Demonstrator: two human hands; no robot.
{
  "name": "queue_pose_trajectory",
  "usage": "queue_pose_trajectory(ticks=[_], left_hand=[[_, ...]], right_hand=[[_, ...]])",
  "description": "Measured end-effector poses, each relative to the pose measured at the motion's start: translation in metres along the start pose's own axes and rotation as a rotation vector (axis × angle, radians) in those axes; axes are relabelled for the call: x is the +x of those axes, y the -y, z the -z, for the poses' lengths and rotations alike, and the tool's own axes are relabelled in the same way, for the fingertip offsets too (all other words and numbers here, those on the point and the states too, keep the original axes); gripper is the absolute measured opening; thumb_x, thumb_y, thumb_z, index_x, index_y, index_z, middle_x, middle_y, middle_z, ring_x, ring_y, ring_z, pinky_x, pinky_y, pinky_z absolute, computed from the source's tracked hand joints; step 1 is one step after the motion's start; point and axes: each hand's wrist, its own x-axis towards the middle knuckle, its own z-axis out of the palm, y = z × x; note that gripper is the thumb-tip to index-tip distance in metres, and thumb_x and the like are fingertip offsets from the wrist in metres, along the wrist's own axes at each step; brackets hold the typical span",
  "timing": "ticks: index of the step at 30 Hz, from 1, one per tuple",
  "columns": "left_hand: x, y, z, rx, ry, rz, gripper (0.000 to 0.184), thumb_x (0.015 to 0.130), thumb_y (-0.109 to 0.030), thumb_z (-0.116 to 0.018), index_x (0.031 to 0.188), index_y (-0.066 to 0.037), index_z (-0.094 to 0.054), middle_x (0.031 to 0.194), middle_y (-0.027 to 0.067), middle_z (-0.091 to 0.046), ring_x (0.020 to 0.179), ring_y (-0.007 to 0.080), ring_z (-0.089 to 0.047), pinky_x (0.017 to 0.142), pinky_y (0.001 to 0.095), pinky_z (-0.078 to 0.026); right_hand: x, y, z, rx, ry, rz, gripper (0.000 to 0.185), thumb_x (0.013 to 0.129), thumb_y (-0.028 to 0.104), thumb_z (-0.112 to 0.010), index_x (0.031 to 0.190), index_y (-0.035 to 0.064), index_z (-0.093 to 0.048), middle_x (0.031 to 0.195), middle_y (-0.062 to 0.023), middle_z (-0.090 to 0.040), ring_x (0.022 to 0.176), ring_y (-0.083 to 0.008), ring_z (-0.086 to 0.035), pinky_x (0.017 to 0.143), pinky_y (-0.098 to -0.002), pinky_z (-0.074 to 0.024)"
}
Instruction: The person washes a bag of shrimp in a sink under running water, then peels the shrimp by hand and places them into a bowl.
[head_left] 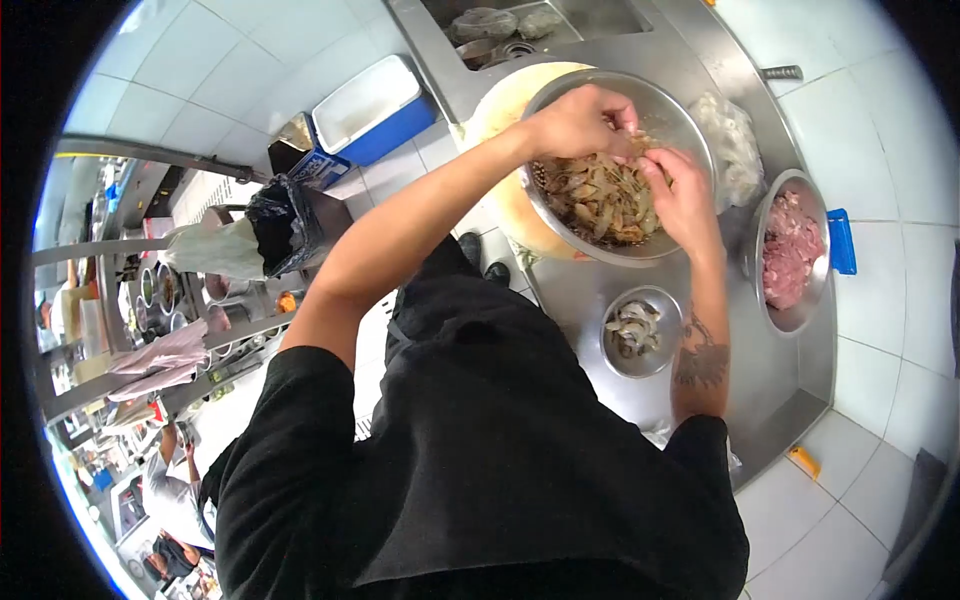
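Note:
Over a large metal bowl (705, 130) of unpeeled shrimp (600, 200), my two hands meet with fingertips close together. My left hand (588, 122) is closed in a pinch, and my right hand (680, 190) pinches from the other side. Between them is a brownish shrimp (642, 146), partly hidden by the fingers. Below my right forearm sits a small metal bowl (608, 345) holding several pale peeled shrimp (633, 328). The large bowl stands partly on a round yellowish board (490, 110).
To the right, a metal bowl (762, 225) of raw pink meat (792, 250) stands near a plastic bag (735, 150). A sink (600, 20) lies beyond. On the left are a blue cooler (385, 125) and a black-lined bin (285, 225). Other people work in the far left background.

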Motion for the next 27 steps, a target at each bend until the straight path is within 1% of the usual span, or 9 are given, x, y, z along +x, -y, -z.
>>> queue_pose_trajectory(ticks=[4,10,13,16,17,20,24,25,27], left_hand=[[-0.008,-0.006,0.014,-0.122,0.197,0.11,0.013,0.08,-0.006,-0.076,0.09,-0.002,-0.068,0.079,0.0027,-0.069,0.077,0.0089,-0.064,0.074,0.0255,-0.05],[-0.016,-0.008,0.02,-0.396,0.177,0.27,0.013,0.082,-0.005,-0.078,0.084,-0.001,-0.066,0.08,0.0075,-0.07,0.074,0.0146,-0.067,0.071,0.0266,-0.052],[-0.02,0.003,0.036,-0.437,0.135,0.302,0.012,0.084,-0.006,-0.077,0.086,-0.004,-0.065,0.083,0.0068,-0.07,0.076,0.0145,-0.067,0.074,0.0264,-0.054],[-0.022,0.004,0.031,-0.511,0.171,0.266,0.014,0.086,-0.008,-0.077,0.09,-0.004,-0.064,0.086,0.0065,-0.07,0.076,0.0146,-0.067,0.074,0.0263,-0.055],[-0.022,0.001,0.028,-0.497,0.195,0.271,0.014,0.087,-0.008,-0.076,0.092,-0.005,-0.063,0.087,0.0064,-0.07,0.077,0.0145,-0.067,0.073,0.0267,-0.055],[-0.021,-0.005,0.017,-0.45,0.245,0.232,0.014,0.088,-0.007,-0.075,0.091,-0.005,-0.062,0.085,0.0056,-0.069,0.077,0.0142,-0.067,0.07,0.0265,-0.055],[-0.027,-0.015,0.005,-0.22,0.231,0.108,0.014,0.088,-0.007,-0.074,0.09,-0.004,-0.061,0.085,0.0046,-0.069,0.074,0.0118,-0.066,0.069,0.0273,-0.054],[-0.029,-0.015,0.001,0.19,0.138,-0.186,0.017,0.085,-0.006,-0.075,0.095,-0.004,-0.062,0.085,0.0057,-0.07,0.072,0.0156,-0.067,0.068,0.0303,-0.054],[-0.032,-0.027,-0.005,0.342,0.134,-0.269,0.021,0.083,-0.007,-0.074,0.1,-0.005,-0.062,0.088,0.0081,-0.07,0.075,0.0217,-0.068,0.069,0.0343,-0.054]], right_hand=[[-0.009,-0.004,0.004,0.243,0.077,-0.161,0.02,0.093,0.017,-0.067,0.094,-0.0026,-0.068,0.082,-0.0116,-0.068,0.072,-0.0224,-0.063,0.069,-0.0338,-0.0482],[-0.023,-0.008,0.009,0.704,0.082,-0.349,0.022,0.097,0.019,-0.065,0.091,-0.0021,-0.069,0.082,-0.0034,-0.068,0.074,-0.0069,-0.059,0.07,-0.0237,-0.0473],[-0.026,-0.024,0.028,0.678,0.118,-0.344,0.029,0.096,0.025,-0.067,0.098,-0.0032,-0.07,0.084,-0.0045,-0.069,0.08,-0.0097,-0.062,0.075,-0.0261,-0.0497],[-0.023,-0.018,0.015,-0.083,0.141,-0.219,0.035,0.093,0.032,-0.069,0.094,-0.0029,-0.067,0.078,-0.0059,-0.067,0.069,-0.0153,-0.059,0.065,-0.0318,-0.048],[-0.022,-0.016,0.004,0.085,0.06,-0.242,0.041,0.092,0.038,-0.07,0.098,-0.0026,-0.067,0.08,-0.0085,-0.068,0.071,-0.0203,-0.062,0.065,-0.037,-0.0502],[-0.011,0.015,-0.011,0.881,-0.023,-0.512,0.028,0.092,0.026,-0.071,0.101,-0.0004,-0.068,0.078,-0.0044,-0.065,0.065,-0.013,-0.06,0.055,-0.026,-0.047],[-0.004,0.002,-0.013,1.126,0.043,-0.546,0.015,0.09,0.011,-0.07,0.099,-0.001,-0.066,0.076,-0.0034,-0.063,0.059,-0.009,-0.054,0.052,-0.0218,-0.0425],[-0.002,0.002,-0.012,1.116,0.031,-0.559,0.014,0.09,0.009,-0.07,0.098,-0.0015,-0.066,0.076,-0.0036,-0.063,0.058,-0.0089,-0.054,0.052,-0.0223,-0.0422],[-0.001,-0.001,-0.008,1.109,0.062,-0.574,0.013,0.091,0.008,-0.066,0.1,-0.002,-0.065,0.08,-0.0031,-0.062,0.063,-0.0074,-0.053,0.054,-0.021,-0.0406]])
